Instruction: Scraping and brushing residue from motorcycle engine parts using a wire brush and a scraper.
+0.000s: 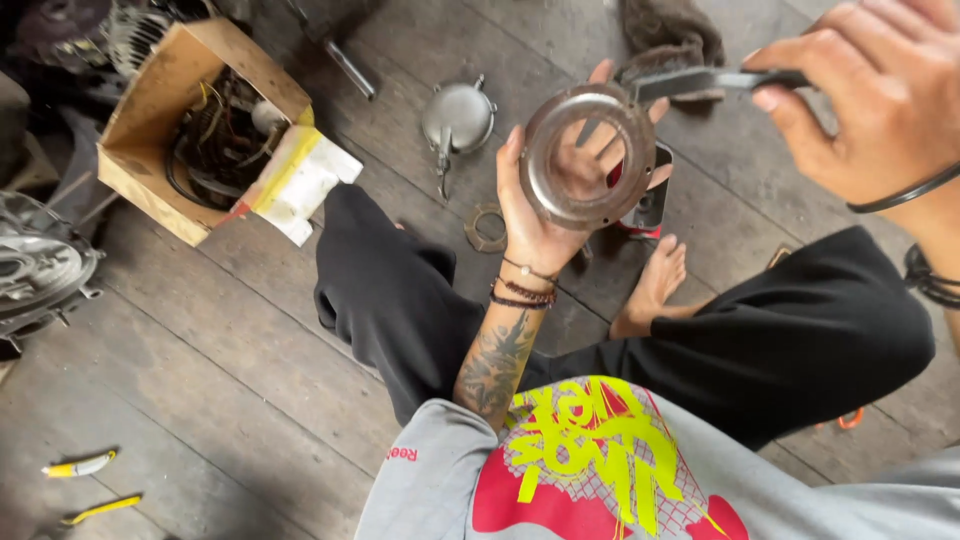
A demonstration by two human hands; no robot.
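- A round metal ring plate (587, 155) with a large open centre lies flat against the left hand (560, 190), face toward the camera, raised above the person's crossed legs.
- The left hand is spread wide behind it — palm up, fingers showing through the hole and past the upper rim, thumb hooked over the left edge.
- The right hand (880, 95) is closed around the handle of a slim dark tool (700, 80); the flat tip of the tool touches the plate's upper right rim.
- Just behind the left hand, on the plank floor (230, 340), stands a red and black container (645, 205), partly hidden by the plate.
- Left of the left wrist lies a small rusty ring (487, 227), and beyond it a rounded grey metal cover (458, 117).
- Farther left sits an open cardboard box (170, 120) of wires and parts, well apart from both hands.
- A dark rag (668, 35) lies beyond the tool's tip.
- Bare planks open out to the lower left — only two yellow-handled tools (85, 485) lie there.
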